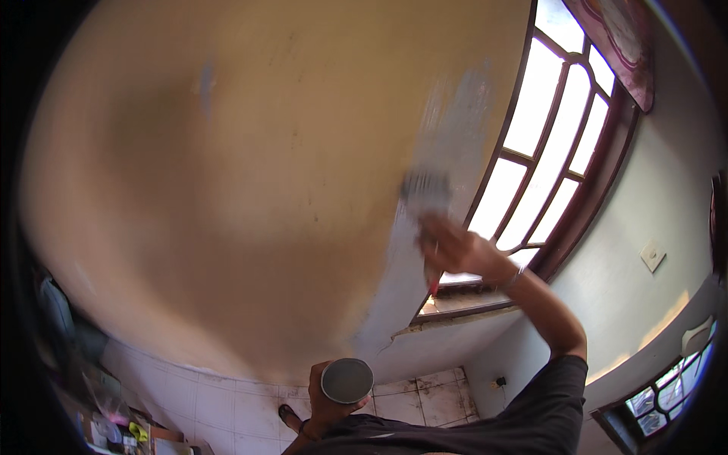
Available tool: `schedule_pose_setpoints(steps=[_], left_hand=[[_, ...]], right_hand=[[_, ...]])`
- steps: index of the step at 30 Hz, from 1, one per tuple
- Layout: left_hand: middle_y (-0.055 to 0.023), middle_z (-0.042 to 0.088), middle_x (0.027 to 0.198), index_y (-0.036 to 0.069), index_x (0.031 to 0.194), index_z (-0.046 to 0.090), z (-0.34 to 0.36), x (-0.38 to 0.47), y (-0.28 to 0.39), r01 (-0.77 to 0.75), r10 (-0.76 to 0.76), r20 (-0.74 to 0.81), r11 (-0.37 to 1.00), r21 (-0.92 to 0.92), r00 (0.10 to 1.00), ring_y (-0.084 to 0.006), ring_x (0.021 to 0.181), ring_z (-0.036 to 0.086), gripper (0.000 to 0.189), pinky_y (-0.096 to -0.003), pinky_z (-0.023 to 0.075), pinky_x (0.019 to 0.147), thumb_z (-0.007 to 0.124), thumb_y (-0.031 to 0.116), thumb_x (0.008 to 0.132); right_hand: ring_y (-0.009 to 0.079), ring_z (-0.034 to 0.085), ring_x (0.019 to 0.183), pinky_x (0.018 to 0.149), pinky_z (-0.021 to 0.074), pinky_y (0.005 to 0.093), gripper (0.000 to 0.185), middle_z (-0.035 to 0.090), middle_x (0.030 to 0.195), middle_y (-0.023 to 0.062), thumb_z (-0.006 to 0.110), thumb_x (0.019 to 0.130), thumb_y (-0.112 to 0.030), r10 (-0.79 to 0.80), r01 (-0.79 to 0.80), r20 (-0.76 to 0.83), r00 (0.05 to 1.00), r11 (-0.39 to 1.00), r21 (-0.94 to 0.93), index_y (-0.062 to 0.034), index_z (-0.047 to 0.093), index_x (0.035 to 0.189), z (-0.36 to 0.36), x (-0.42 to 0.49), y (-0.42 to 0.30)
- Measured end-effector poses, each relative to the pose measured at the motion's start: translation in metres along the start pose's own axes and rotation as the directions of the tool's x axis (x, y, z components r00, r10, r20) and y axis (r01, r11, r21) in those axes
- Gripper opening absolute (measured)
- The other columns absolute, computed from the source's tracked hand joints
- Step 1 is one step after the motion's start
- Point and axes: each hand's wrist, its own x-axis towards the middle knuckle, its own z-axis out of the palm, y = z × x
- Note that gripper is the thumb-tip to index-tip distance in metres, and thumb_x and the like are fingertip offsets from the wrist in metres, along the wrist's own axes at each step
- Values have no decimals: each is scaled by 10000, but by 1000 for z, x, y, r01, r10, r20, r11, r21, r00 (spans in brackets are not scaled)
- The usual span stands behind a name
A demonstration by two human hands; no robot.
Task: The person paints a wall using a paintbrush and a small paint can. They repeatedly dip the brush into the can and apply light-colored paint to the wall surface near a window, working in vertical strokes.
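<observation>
A wide paintbrush [427,190], blurred by motion, has its bristles against the yellow-beige wall [273,170], left of the window. My right hand [455,247] is closed around its handle, whose red end shows below the fingers. Grey-white paint [449,136] forms a streaky band above the brush and runs down below it. Low in the view, my left hand [324,398] holds a round container [347,380] with grey contents, near my waist. Its fingers wrap around the side of the container.
The dark wooden window frame [506,153] stands right of the painted band. Crowded items, among them a yellow object [138,431], lie at lower left. A pale wall with a switch plate [653,256] is at right. White floor tiles [250,406] show below.
</observation>
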Motion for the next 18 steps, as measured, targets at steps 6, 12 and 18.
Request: schedule_pose_setpoints(steps=[6, 12, 18], left_hand=[[-110, 603, 1252, 44, 1331, 483, -29, 35, 2, -20, 24, 89, 999, -42, 996, -249, 1162, 649, 939, -396, 531, 1008, 1041, 177, 587], [-119, 659, 1231, 53, 1346, 466, -43, 56, -9, -65, 64, 84, 998, 11, 994, -238, 1152, 677, 960, -400, 559, 994, 1043, 187, 590], [-124, 661, 1227, 53, 1346, 455, -36, 53, -12, -29, 32, 102, 999, -27, 994, -242, 1156, 676, 981, -404, 556, 1009, 1048, 193, 576]], right_hand=[[210, 745, 1098, 854, 656, 329, 270, 746, 1218, 85, 765, 888, -175, 153, -196, 122, 981, 779, 596, -91, 726, 1142, -5, -11, -28], [184, 799, 951, 792, 642, 292, 197, 804, 1149, 52, 775, 933, -101, 565, -431, -203, 800, 777, 459, -114, 795, 1129, -57, 48, 151], [219, 751, 1061, 842, 643, 308, 365, 747, 1247, 113, 809, 851, -25, 509, -476, -372, 776, 860, 185, -111, 768, 1203, -40, 50, 157]])
